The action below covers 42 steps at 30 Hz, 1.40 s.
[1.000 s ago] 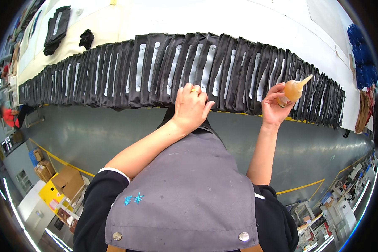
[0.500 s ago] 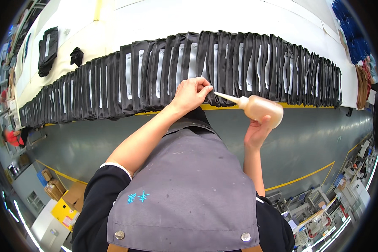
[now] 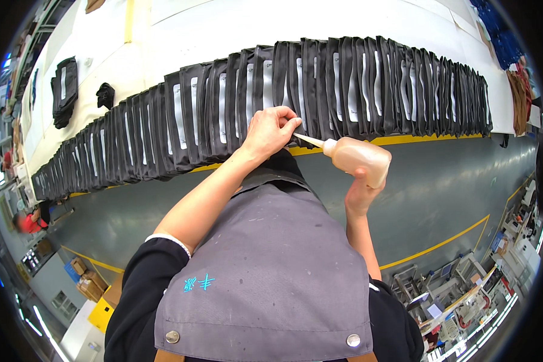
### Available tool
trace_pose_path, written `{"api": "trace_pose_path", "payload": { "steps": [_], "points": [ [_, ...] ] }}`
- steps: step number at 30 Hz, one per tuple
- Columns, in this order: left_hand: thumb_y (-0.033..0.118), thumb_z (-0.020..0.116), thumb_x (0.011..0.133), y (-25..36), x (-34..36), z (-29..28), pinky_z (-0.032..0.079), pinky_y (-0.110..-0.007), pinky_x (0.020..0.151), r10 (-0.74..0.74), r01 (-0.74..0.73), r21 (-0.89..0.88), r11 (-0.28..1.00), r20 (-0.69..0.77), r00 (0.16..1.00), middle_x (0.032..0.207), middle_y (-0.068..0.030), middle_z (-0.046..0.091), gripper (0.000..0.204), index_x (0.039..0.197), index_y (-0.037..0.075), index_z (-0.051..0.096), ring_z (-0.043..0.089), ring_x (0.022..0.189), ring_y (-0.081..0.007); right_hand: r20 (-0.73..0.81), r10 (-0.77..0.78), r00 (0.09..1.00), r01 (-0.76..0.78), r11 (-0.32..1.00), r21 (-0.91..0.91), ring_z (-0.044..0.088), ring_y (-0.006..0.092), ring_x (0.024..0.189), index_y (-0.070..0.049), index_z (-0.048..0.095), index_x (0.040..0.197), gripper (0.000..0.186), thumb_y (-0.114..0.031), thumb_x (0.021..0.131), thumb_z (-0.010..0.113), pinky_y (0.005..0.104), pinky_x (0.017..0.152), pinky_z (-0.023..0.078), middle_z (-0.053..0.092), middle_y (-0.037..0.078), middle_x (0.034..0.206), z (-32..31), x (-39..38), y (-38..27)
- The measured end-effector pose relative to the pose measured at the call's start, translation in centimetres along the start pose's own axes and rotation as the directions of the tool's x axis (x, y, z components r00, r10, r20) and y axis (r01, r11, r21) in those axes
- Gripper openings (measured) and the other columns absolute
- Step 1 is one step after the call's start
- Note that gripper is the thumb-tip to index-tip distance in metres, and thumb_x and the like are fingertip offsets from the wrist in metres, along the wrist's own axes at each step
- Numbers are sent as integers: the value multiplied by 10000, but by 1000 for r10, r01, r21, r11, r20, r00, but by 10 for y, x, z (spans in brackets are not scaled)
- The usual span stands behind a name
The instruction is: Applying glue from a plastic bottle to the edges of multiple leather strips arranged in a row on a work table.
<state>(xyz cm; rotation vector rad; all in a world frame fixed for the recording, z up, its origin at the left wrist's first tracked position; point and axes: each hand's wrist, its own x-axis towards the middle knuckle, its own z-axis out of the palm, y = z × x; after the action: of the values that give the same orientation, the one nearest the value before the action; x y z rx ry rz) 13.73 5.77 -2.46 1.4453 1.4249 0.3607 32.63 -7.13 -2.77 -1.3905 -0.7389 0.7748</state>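
Head view: left hand (image 3: 268, 133) curled, thumb and forefinger nearly together at near edge of black cloth pieces (image 3: 259, 90) lined up beyond it; can't tell if gripping. Right hand (image 3: 362, 193) closed round bottle (image 3: 359, 158), nozzle (image 3: 309, 140) by left fingertips. Best: tip steady, squeeze lightly.

Two hands (image 3: 270, 131), one bottle (image 3: 361, 159), one apron (image 3: 271, 253), dozens of black fabric pieces (image 3: 238, 90)

Smooth, translucent, amber plastic bottle (image 3: 363, 160) at right; matt black folded cloth pieces (image 3: 311, 84) beyond, bearing smooth pale-grey strips (image 3: 268, 84); matt grey cloth apron (image 3: 265, 259) near; glossy grey floor (image 3: 452, 181).
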Motion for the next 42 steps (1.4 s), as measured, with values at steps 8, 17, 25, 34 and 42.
{"api": "trace_pose_path", "payload": {
  "steps": [8,17,25,34,42],
  "points": [
    [215,653,835,-2,0,1,487,-301,636,27,-26,18,999,-6,1000,697,-98,684,198,870,22,679,636,628,-154,15,-31,999,30,999,31,544,161,946,-1,492,1123,577,-348,758,775,284,833,453,551,71,1050,5,-3,-8],
    [203,648,840,1,-5,-9,490,-308,658,-55,55,-23,998,18,998,744,-99,688,191,864,15,675,643,680,-156,59,131,990,-140,972,188,540,181,1054,-19,457,1237,612,-419,831,682,317,873,460,543,85,1148,-6,18,12],
    [189,595,860,-11,-34,-14,472,-411,623,-2,15,241,970,-56,998,631,-141,609,195,795,10,641,607,619,-315,101,242,965,-262,897,356,574,166,1029,-64,508,1211,500,-408,870,632,310,849,516,571,57,1149,26,118,16],
    [169,538,894,-9,-44,-12,475,-465,650,-119,135,261,956,-77,990,653,-194,617,199,830,-6,608,613,687,-398,196,157,968,-201,951,235,578,123,941,-44,567,1110,399,-306,841,703,281,765,530,584,33,1041,92,182,41],
    [161,545,888,-13,-44,-11,480,-456,639,-118,138,239,961,-96,988,628,-192,611,194,837,-12,616,614,658,-391,209,140,968,-173,973,151,579,115,932,-51,566,1097,392,-300,833,714,274,757,530,592,30,1010,107,196,47]
  ]
}}
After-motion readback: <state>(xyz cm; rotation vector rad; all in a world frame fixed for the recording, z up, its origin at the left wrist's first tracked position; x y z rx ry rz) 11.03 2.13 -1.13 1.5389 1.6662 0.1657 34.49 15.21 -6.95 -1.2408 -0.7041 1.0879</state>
